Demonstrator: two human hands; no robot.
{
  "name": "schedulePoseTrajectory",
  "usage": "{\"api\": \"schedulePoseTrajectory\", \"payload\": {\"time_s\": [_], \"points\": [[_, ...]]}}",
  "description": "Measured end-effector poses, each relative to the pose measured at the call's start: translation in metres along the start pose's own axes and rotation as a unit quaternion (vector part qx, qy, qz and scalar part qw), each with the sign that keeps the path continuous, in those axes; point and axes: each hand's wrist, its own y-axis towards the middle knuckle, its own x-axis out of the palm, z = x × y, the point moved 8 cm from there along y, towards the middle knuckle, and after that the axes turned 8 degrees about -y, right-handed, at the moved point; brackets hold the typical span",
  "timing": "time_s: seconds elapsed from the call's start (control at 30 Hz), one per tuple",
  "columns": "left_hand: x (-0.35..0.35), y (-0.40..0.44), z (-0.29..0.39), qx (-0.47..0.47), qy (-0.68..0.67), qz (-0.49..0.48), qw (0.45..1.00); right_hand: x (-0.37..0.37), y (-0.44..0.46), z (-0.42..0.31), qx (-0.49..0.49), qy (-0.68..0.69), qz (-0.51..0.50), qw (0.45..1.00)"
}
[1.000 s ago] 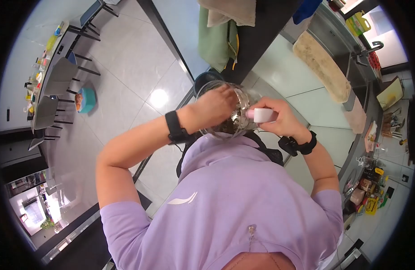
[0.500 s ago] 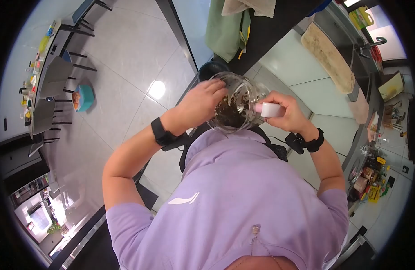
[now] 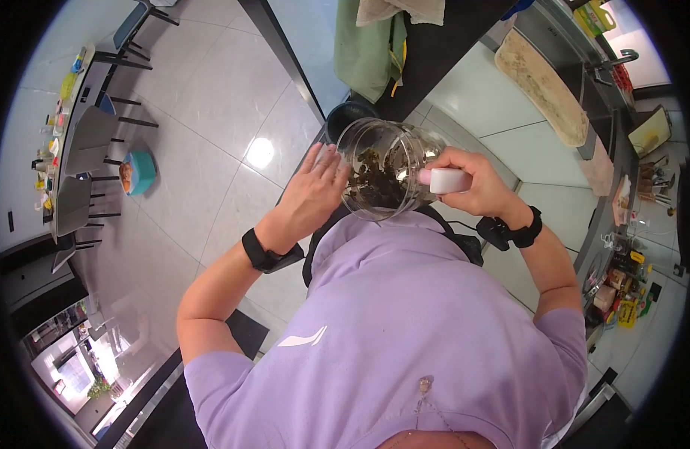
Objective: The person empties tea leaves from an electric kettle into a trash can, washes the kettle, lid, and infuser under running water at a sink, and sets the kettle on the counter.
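A clear glass pitcher (image 3: 405, 142) lies tilted in front of my chest, its mouth facing left. Dark wet leaves, like used tea leaves (image 3: 378, 179), cling to its inner wall and base. My right hand (image 3: 464, 179) is closed round the pitcher's white handle (image 3: 449, 181). Just left of the rim, my left hand (image 3: 315, 183) has its fingers stretched out, with nothing to be seen in them; whether the fingertips touch the glass I cannot tell. Behind the pitcher's mouth stands a dark round bin (image 3: 348, 120), partly hidden.
A green cloth (image 3: 369, 56) hangs at the dark counter's edge ahead. On the right, a long stained mat (image 3: 543, 86) lies beside the sink and tap (image 3: 618, 63). Chairs (image 3: 90, 138) and a turquoise tub (image 3: 141, 172) stand on the tiled floor at left.
My left hand has moved out of the pitcher's mouth to the left, and its fingers have straightened. My right hand still holds the handle in nearly the same place.
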Motion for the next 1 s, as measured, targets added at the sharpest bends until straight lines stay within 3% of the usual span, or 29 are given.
{"api": "schedulePoseTrajectory", "payload": {"time_s": [0.07, 0.17, 0.27, 0.37, 0.4, 0.5, 0.6, 0.7, 0.8, 1.0], "points": [[0.009, -0.003, -0.004, 0.005, 0.037, -0.006, 0.999, -0.002, 0.000, 0.001, 0.001, 0.001, 0.001, 1.000], [0.027, -0.008, 0.002, 0.004, -0.032, -0.031, 0.999, -0.006, -0.001, 0.002, 0.003, 0.001, 0.000, 1.000], [0.009, -0.006, -0.017, -0.048, -0.232, 0.098, 0.967, -0.009, -0.003, 0.004, 0.005, -0.004, -0.003, 1.000], [0.005, 0.000, -0.040, -0.141, -0.253, 0.108, 0.951, -0.010, -0.005, 0.008, 0.008, 0.004, 0.007, 1.000], [0.005, 0.000, -0.043, -0.133, -0.243, 0.144, 0.950, -0.011, -0.006, 0.009, 0.013, 0.005, 0.006, 1.000], [0.025, -0.001, -0.070, -0.279, -0.420, 0.198, 0.841, -0.012, -0.008, 0.012, 0.010, 0.010, 0.015, 1.000], [0.070, 0.007, -0.082, -0.343, -0.601, 0.087, 0.716, -0.010, -0.010, 0.018, 0.015, 0.022, 0.020, 0.999], [0.079, 0.008, -0.083, -0.376, -0.628, 0.023, 0.681, -0.010, -0.012, 0.017, 0.021, 0.031, 0.023, 0.999], [0.082, 0.004, -0.084, -0.360, -0.733, -0.001, 0.577, -0.010, -0.016, 0.015, 0.018, 0.027, 0.023, 0.999], [0.090, 0.000, -0.090, -0.301, -0.815, -0.008, 0.494, -0.006, -0.019, 0.013, 0.016, 0.040, 0.027, 0.999]]}}
